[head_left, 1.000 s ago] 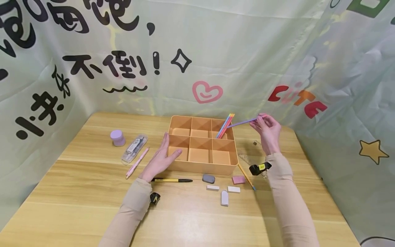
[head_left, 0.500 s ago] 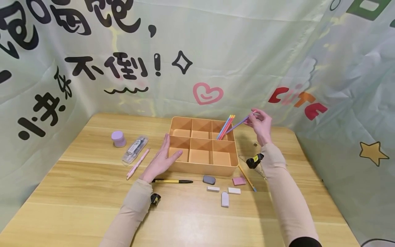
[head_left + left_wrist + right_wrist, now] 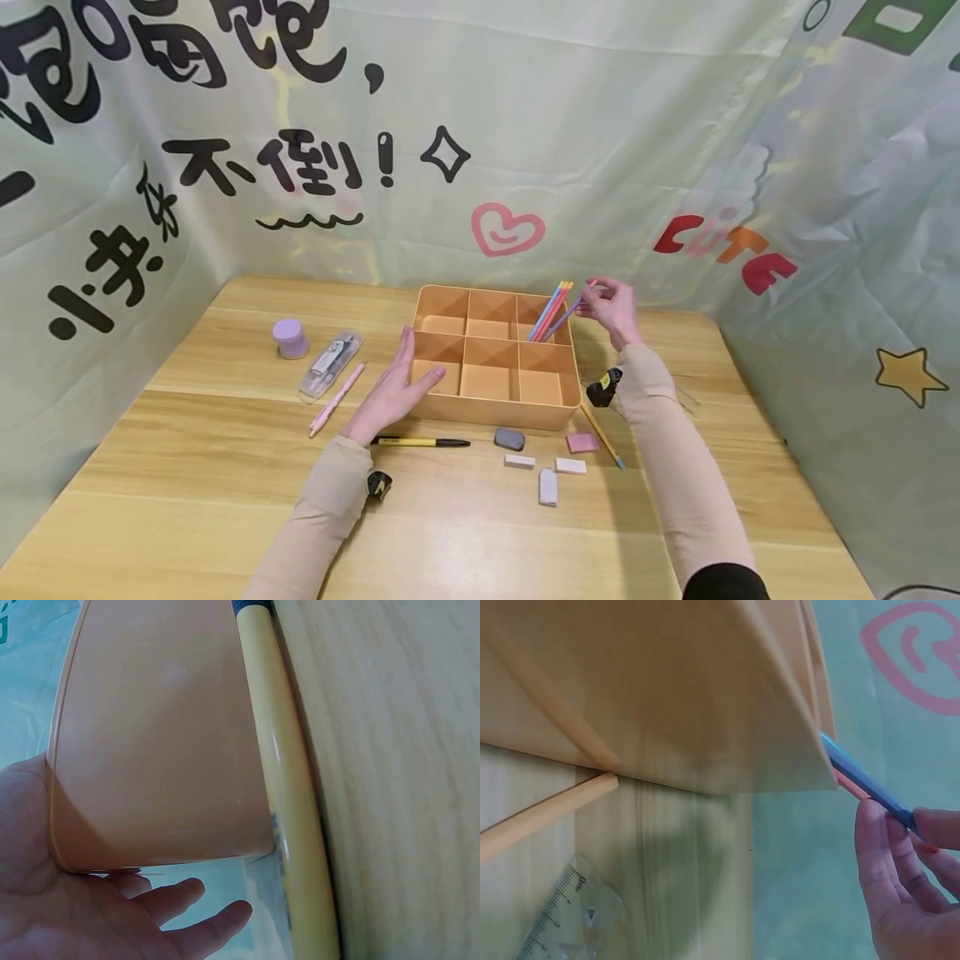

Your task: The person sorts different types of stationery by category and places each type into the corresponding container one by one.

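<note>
An orange-tan organizer box [image 3: 495, 409] with several compartments stands at the back middle of the table. My right hand [image 3: 613, 310] pinches the upper end of a purple pencil [image 3: 562, 318], whose lower end slants into the back right compartment. Several pencils [image 3: 546, 311], blue and pink-red among them, lean together in that compartment. In the right wrist view, thumb and fingers hold the pencil [image 3: 874, 787] just beyond the box's edge. My left hand [image 3: 392, 396] rests against the box's left side; the left wrist view shows its palm at the box wall [image 3: 161, 750], fingers extended.
A yellow-black pen [image 3: 423, 442] lies before the box, near several erasers [image 3: 548, 487]. A yellow pencil [image 3: 603, 437] and a clear ruler [image 3: 574, 915] lie at the right. Leftward are a pink pen [image 3: 337, 400], a clear case [image 3: 330, 365] and a purple round object [image 3: 290, 339].
My right hand has moved left toward the box, bringing the purple pencil steeper and its lower end deeper into the back right compartment. My left hand has stayed at the box's side.
</note>
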`<action>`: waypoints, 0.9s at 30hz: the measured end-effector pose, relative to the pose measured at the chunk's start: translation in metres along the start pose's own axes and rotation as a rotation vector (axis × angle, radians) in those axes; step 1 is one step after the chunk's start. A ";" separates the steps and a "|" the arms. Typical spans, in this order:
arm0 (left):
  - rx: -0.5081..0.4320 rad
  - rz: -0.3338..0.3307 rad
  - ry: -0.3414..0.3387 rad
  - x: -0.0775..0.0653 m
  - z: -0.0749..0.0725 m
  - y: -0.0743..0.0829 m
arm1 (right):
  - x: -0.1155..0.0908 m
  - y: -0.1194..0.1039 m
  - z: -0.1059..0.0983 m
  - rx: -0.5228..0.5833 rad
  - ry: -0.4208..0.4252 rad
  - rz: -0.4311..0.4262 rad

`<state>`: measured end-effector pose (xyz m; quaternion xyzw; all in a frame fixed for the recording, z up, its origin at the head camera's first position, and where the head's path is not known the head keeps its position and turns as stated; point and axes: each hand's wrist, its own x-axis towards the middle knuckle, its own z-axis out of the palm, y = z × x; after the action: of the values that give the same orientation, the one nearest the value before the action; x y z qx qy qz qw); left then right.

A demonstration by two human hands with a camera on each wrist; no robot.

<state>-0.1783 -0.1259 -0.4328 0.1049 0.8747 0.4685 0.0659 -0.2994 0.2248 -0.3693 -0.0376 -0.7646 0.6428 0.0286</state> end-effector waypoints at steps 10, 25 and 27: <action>0.006 -0.007 0.002 0.000 0.002 0.001 | 0.003 0.005 0.006 -0.095 -0.046 0.040; 0.000 -0.009 0.001 0.001 0.001 -0.001 | -0.008 0.008 0.003 -0.088 -0.120 0.062; 0.004 -0.009 -0.001 0.001 0.000 -0.002 | -0.014 0.007 0.001 -0.048 -0.133 0.045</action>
<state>-0.1798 -0.1262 -0.4342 0.1013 0.8760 0.4666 0.0680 -0.2853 0.2241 -0.3766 -0.0130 -0.7789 0.6259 -0.0376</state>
